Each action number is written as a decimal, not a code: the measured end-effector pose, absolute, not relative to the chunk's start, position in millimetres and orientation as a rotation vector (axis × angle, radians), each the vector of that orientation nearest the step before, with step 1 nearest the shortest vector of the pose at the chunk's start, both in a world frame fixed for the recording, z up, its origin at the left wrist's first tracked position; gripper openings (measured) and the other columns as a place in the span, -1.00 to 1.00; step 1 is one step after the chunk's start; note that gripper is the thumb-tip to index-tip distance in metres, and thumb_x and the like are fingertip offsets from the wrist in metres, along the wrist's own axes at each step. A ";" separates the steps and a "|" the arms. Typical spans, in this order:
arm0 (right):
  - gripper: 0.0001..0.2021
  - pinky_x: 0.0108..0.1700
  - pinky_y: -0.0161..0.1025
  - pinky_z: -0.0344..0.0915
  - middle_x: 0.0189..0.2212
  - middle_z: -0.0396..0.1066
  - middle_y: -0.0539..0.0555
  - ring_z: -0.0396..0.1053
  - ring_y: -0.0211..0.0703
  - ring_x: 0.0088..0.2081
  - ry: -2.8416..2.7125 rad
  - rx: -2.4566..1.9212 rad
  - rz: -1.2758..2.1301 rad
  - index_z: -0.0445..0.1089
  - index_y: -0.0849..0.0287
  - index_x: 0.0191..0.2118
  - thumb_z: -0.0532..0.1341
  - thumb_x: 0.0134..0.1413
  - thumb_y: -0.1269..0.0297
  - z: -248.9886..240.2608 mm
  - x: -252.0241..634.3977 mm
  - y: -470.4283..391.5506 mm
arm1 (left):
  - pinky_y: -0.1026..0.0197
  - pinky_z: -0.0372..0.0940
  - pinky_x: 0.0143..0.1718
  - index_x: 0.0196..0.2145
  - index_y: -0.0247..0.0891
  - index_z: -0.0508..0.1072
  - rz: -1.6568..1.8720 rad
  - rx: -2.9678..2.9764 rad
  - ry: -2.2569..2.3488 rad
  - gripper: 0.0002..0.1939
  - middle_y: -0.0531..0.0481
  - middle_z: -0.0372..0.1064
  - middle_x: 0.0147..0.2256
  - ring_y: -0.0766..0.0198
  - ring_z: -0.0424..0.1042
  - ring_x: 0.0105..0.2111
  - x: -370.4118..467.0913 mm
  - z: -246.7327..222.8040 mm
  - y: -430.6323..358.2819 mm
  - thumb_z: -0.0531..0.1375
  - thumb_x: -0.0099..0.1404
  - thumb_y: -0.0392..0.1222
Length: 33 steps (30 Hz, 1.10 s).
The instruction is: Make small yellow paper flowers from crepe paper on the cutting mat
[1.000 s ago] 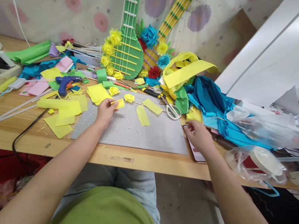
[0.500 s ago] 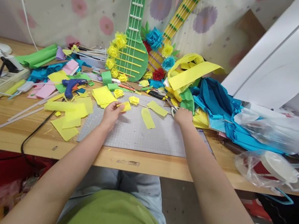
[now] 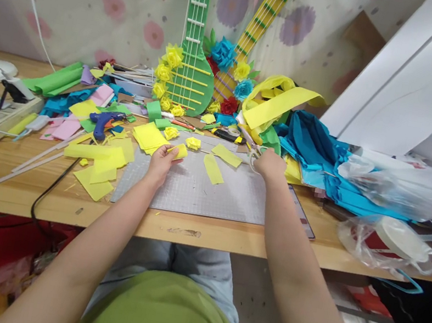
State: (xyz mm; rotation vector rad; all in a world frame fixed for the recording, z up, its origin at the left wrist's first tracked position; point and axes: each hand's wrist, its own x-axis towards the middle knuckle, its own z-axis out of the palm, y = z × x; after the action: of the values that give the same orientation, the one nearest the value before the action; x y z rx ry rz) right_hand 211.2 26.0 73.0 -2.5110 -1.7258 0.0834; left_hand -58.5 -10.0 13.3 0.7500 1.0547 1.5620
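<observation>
My left hand [image 3: 161,164] pinches a small yellow paper piece [image 3: 180,151] above the left part of a grey cutting mat [image 3: 193,197]. At the mat's right edge, the curled fingers of my right hand [image 3: 271,164] are at the handle loops of a pair of scissors [image 3: 255,160]. The blades point away and to the left, partly lost among other things. Between my hands lie two yellow paper strips, one rounded [image 3: 213,169] and one slanting [image 3: 227,155]. A yellow paper flower [image 3: 193,143] sits just beyond my left fingertips, and a yellow paper stack [image 3: 150,137] lies beside them.
Behind the mat stand a green paper-covered instrument [image 3: 192,82] and a yellow one [image 3: 262,16], both with paper flowers. A blue glue gun [image 3: 102,123] lies left. Blue crepe paper [image 3: 314,145] heaps at right, near a plastic-wrapped roll [image 3: 389,242]. A utility knife [image 3: 226,136] lies behind.
My right hand has shifted slightly right, and more of the scissors' handle loops shows beside it. The left hand stays nearly in place, its yellow paper piece tilted a little differently.
</observation>
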 end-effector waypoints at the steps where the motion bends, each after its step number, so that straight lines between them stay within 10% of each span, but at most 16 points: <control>1: -0.55 -0.17 -0.06 0.23 -0.19 0.35 0.36 0.33 0.13 -0.13 -1.678 -2.457 0.105 0.18 0.39 -0.05 0.11 -0.07 0.22 77.6 205.6 22.1 | 0.19 0.34 -0.35 -0.42 -0.30 0.28 1.561 0.749 1.061 -0.68 0.03 0.34 -0.43 0.36 0.38 -0.43 -57.9 13.4 -10.0 0.30 -0.11 -0.16; 15: -0.58 -0.18 -0.22 0.25 -0.28 0.37 0.06 0.33 -0.18 -0.26 -1.534 -1.334 1.134 0.27 0.19 -0.22 0.20 -0.22 0.04 59.0 57.2 17.1 | 0.35 0.26 -0.42 -0.49 -0.31 0.34 1.615 0.707 1.049 -0.70 0.10 0.32 -0.48 0.45 0.31 -0.49 -59.2 9.7 -7.6 0.33 -0.18 -0.16; 33: -0.60 -0.33 -0.21 0.29 -0.46 0.35 -0.05 0.34 -0.22 -0.42 -1.452 -1.296 1.199 0.17 0.12 -0.31 0.29 -0.38 0.23 40.6 47.7 27.7 | 0.26 0.25 -0.31 -0.42 -0.28 0.38 1.526 0.611 0.884 -0.68 0.03 0.42 -0.39 0.37 0.39 -0.40 -58.6 15.1 -11.7 0.35 -0.18 -0.22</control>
State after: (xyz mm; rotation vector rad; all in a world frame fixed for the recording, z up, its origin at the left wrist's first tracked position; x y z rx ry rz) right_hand 47.7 27.7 40.6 -1.2964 -1.4524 1.1986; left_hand -58.6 -11.7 15.1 0.6106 0.8844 1.5260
